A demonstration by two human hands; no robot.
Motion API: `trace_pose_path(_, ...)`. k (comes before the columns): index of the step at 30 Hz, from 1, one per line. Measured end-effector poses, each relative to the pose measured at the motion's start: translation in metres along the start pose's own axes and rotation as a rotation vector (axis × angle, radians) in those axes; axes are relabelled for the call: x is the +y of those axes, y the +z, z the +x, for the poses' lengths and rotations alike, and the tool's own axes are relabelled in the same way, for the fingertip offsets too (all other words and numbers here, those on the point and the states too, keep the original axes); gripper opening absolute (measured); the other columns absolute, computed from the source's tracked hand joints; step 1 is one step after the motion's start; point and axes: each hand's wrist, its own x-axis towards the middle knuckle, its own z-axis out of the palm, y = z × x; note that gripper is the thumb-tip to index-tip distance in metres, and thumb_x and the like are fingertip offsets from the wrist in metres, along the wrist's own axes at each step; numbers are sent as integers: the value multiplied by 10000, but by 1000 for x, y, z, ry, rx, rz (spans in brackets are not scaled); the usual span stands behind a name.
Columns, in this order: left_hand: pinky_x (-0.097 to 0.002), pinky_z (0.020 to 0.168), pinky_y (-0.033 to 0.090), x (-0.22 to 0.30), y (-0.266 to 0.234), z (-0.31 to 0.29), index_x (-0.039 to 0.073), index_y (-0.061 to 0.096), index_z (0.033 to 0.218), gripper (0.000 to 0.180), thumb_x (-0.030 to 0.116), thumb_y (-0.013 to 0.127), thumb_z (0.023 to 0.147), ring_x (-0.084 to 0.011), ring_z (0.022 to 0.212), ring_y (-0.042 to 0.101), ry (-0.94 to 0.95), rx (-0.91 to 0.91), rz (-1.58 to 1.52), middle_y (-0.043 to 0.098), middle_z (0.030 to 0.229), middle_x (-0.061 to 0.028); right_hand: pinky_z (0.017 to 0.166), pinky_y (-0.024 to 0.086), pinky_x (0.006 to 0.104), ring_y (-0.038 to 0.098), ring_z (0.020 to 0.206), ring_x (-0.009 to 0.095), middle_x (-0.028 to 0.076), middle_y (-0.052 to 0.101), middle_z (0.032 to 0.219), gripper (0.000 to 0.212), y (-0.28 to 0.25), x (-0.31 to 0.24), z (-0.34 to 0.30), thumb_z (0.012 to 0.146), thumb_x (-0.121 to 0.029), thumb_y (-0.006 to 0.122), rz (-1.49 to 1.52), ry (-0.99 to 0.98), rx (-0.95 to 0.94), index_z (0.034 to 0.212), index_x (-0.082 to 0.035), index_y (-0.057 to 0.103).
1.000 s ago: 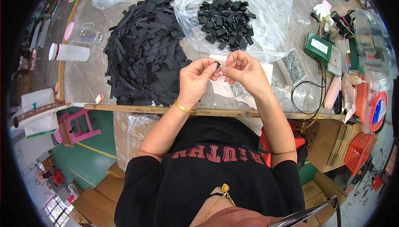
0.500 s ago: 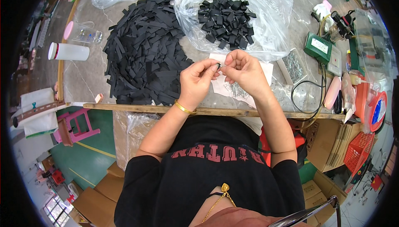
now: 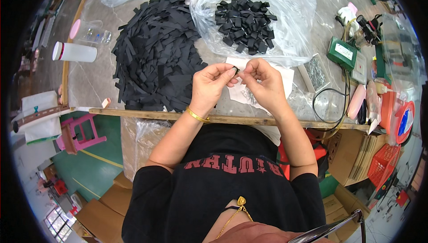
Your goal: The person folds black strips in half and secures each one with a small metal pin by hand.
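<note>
Pinched between the thumb and fingers of my left hand (image 3: 208, 86) is a small folded black strip (image 3: 236, 69), mostly hidden by the fingertips. My right hand (image 3: 268, 87) meets it from the right, thumb and index finger pressed together by the strip's end; whatever they grip is too small to make out. Below both hands lies a pale sheet of paper (image 3: 286, 77) with thin metal pieces (image 3: 250, 97) on it. Left of my left hand spreads a large heap of flat black strips (image 3: 156, 56). Beyond my hands, folded black loops (image 3: 245, 24) are piled on clear plastic sheeting (image 3: 292, 24).
A shallow box of thin metal pieces (image 3: 315, 73) sits right of the paper. Further right are a green box (image 3: 342, 52), a black cable (image 3: 314, 102) and a red basket (image 3: 384, 165). At left stand a white bottle (image 3: 78, 52) and a pink-lidded clear jar (image 3: 87, 32). A wooden edge (image 3: 240, 120) borders the table.
My right hand has lowered slightly and its fingers have closed in on the black strip. My left hand stays nearly in place, still pinching the strip.
</note>
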Motion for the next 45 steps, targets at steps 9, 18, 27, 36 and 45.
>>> trace_pose_path(9,-197,635,461,4,-1,-6,-45,629,912,136,66,627,833,-73,674,567,31,-11,40,634,769,-43,680,466,223,555,726,84,27,572,775,62,-5,3,-2,798,43,590,-46,-132,-23,799,10,538)
trace_pose_path(18,-196,646,457,10,0,-8,-46,620,900,127,70,601,852,-70,691,558,12,-60,15,635,785,-49,660,467,226,559,719,91,38,577,781,69,-6,3,-2,797,42,593,-7,-125,-52,798,6,535)
trace_pose_path(27,-204,642,461,20,1,-12,-46,616,901,133,78,592,860,-73,700,566,-28,-89,-4,636,785,-52,645,459,226,551,707,88,27,558,774,83,-8,3,-3,799,41,591,247,-48,-115,828,4,523)
trace_pose_path(36,-206,647,466,17,-2,-15,-29,617,930,132,75,599,852,-94,730,593,-15,-105,0,641,821,-63,653,451,218,547,722,77,17,572,781,98,-12,2,-1,798,21,602,291,3,-181,843,-11,521)
trace_pose_path(45,-199,643,462,17,0,-16,-23,620,927,132,85,600,852,-87,719,591,-22,-113,-20,641,808,-55,648,449,215,549,723,77,19,575,793,105,-14,4,-1,804,9,607,342,-7,-197,858,-16,519)
